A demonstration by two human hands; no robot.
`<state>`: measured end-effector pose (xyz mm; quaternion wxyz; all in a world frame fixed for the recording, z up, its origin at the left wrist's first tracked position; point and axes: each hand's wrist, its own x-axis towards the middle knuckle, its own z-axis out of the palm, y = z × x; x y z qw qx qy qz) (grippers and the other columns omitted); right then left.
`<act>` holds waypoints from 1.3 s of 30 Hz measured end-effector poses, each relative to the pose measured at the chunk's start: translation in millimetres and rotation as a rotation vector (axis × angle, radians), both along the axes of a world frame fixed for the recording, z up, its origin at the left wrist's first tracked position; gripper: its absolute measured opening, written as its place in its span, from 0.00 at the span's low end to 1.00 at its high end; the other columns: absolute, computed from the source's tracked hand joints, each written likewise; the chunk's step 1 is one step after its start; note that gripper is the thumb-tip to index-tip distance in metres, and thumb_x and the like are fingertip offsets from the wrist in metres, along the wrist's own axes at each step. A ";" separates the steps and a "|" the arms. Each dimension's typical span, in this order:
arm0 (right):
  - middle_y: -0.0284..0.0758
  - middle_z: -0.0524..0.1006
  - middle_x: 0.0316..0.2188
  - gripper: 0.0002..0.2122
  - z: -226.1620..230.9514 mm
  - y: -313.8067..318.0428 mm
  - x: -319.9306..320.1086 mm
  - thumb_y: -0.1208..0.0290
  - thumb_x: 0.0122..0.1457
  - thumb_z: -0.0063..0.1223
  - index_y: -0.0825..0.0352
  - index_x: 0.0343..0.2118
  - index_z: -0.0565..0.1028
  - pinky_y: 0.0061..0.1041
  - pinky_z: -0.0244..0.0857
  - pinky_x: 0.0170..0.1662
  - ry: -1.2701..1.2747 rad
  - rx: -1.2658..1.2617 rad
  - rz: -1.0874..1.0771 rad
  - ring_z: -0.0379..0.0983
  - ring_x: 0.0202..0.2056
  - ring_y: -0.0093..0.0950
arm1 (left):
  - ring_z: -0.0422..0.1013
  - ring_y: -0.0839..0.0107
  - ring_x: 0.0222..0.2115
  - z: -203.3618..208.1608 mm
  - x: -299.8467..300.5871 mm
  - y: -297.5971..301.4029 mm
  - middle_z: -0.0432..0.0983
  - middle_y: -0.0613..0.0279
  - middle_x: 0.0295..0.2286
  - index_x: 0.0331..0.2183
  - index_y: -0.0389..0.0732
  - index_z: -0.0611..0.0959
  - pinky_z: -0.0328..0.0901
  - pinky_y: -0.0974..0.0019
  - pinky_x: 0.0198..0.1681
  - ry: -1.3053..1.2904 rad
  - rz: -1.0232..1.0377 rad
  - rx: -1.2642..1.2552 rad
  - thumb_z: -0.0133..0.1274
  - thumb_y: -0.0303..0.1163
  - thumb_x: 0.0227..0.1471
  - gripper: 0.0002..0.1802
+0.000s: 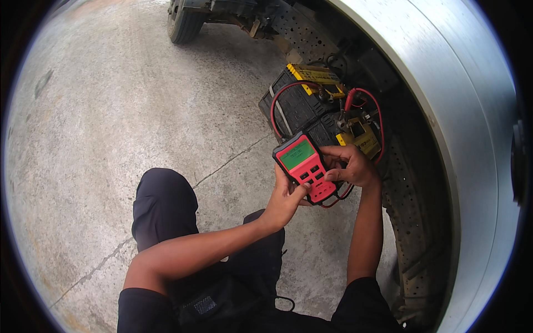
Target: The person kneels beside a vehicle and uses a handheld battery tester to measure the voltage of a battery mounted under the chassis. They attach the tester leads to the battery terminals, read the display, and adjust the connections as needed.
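Both my hands hold a red and black battery tester (301, 166) with a lit green screen. My left hand (285, 200) wraps its lower left side, the thumb lying at the lower buttons. On the other side my right hand (353, 166) grips the tester's right edge, thumb beside the keys. Just beyond it sit two black batteries with yellow tops, a far battery (294, 105) and a near battery (322, 132). Red and black leads run from the tester, and a red clamp (350, 100) sits at the battery terminals. My fingers behind the tester are hidden.
A vehicle's dark perforated frame (411, 233) runs down the right, beside a large silver metal cylinder (472, 83). A tyre (185, 25) stands at the far end. Concrete floor (100, 127) spreads to the left, and my bent knee (165, 202) is below.
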<state>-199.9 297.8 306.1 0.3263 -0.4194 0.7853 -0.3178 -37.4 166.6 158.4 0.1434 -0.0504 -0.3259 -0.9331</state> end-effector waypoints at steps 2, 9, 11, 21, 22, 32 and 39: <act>0.31 0.83 0.35 0.41 0.4 -0.5 0.6 0.62 0.51 0.80 0.79 0.63 0.72 0.20 0.70 0.41 -0.007 -0.005 -0.005 0.76 0.36 0.16 | 0.72 0.62 0.57 -0.6 -1.7 0.5 0.62 0.50 0.60 0.70 0.49 0.41 0.83 0.59 0.44 0.006 0.019 -0.005 0.50 0.28 0.67 0.44; 0.34 0.85 0.38 0.40 -4.6 7.3 -6.2 0.62 0.52 0.80 0.80 0.63 0.72 0.20 0.72 0.44 0.025 -0.028 0.004 0.78 0.38 0.17 | 0.70 0.64 0.58 5.1 -0.4 -3.3 0.63 0.51 0.59 0.70 0.47 0.43 0.81 0.59 0.48 -0.007 -0.004 0.002 0.51 0.27 0.66 0.43; 0.34 0.85 0.39 0.40 -4.5 6.6 -6.7 0.61 0.52 0.80 0.80 0.63 0.72 0.21 0.73 0.44 0.016 -0.025 0.010 0.78 0.39 0.17 | 0.69 0.65 0.59 8.1 0.9 -5.2 0.63 0.52 0.59 0.70 0.46 0.44 0.79 0.59 0.52 -0.020 -0.010 0.015 0.51 0.26 0.65 0.43; 0.34 0.85 0.39 0.41 -6.1 4.0 -4.8 0.59 0.52 0.80 0.80 0.62 0.72 0.21 0.73 0.44 -0.003 -0.061 0.012 0.79 0.39 0.17 | 0.69 0.66 0.59 -0.8 -5.9 -2.3 0.63 0.53 0.58 0.70 0.45 0.47 0.75 0.60 0.56 0.006 0.029 0.001 0.50 0.24 0.64 0.42; 0.34 0.85 0.39 0.41 -5.7 4.1 -4.8 0.59 0.52 0.80 0.80 0.62 0.72 0.21 0.73 0.44 -0.007 -0.062 0.011 0.79 0.39 0.17 | 0.69 0.66 0.58 2.4 -3.7 -3.7 0.63 0.53 0.58 0.70 0.46 0.47 0.76 0.60 0.55 -0.004 0.010 0.007 0.50 0.24 0.64 0.42; 0.33 0.85 0.38 0.40 -3.8 0.0 -1.6 0.60 0.52 0.80 0.79 0.62 0.73 0.20 0.72 0.43 -0.030 -0.040 0.002 0.78 0.38 0.16 | 0.73 0.67 0.55 -0.9 -6.0 -3.2 0.64 0.52 0.57 0.70 0.47 0.45 0.81 0.61 0.48 0.010 0.036 -0.011 0.49 0.24 0.64 0.42; 0.30 0.84 0.36 0.40 -5.3 3.0 -3.4 0.59 0.50 0.81 0.79 0.61 0.73 0.18 0.69 0.41 -0.007 -0.018 -0.026 0.76 0.37 0.14 | 0.75 0.66 0.53 -0.9 -5.6 -4.3 0.65 0.51 0.57 0.70 0.48 0.45 0.83 0.61 0.43 0.005 0.013 -0.009 0.49 0.24 0.64 0.43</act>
